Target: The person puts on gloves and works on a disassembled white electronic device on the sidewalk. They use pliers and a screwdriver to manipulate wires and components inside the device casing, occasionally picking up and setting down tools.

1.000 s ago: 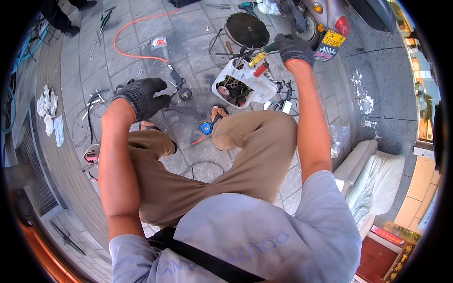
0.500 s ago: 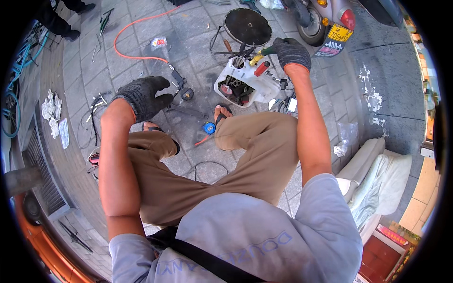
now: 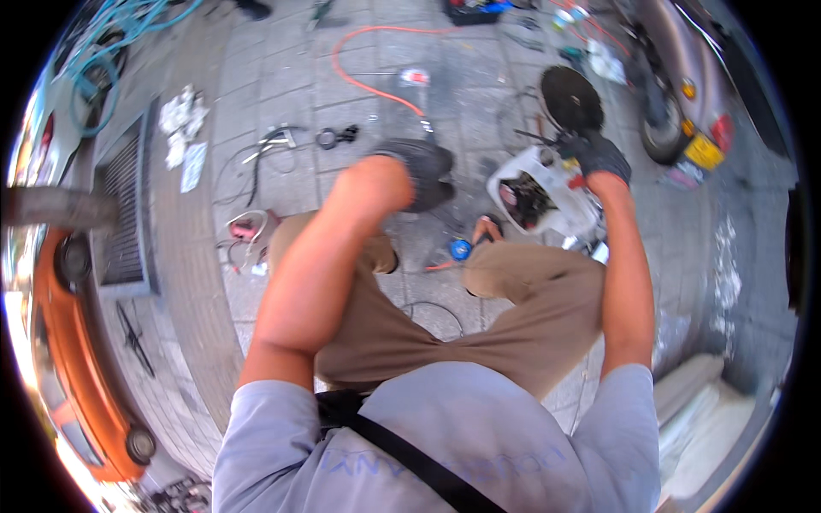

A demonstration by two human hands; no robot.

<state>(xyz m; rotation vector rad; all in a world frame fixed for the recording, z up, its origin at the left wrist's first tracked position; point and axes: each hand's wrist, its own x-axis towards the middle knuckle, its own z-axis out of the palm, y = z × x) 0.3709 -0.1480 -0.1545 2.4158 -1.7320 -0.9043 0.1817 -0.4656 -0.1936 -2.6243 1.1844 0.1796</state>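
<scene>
My left hand (image 3: 421,176), in a dark grey knit glove, is over the spot where the orange air hose (image 3: 376,92) ends in a dark tool. The glove hides most of that tool, and its fingers are smeared. At the right, my gloved right hand (image 3: 604,160) is at the far rim of a cut-open white plastic jug (image 3: 560,224). Dark metal parts (image 3: 523,197) lie inside the jug. A bit of yellow and a red handle (image 3: 576,182) show beside the right hand. Blur hides whether its fingers grip anything.
A dark round disc (image 3: 571,98) lies beyond the jug. A blue tape measure (image 3: 461,250) is by my foot. Further left are cables (image 3: 256,162), a small black gauge-like part (image 3: 327,138) and crumpled white paper (image 3: 182,120). A parked scooter (image 3: 676,94) stands at the right.
The view has swung, so the ground appears shifted right. My left hand has moved right, over the hose-end tool. My right hand, earlier around a green-and-yellow handle, has come down closer to the jug.
</scene>
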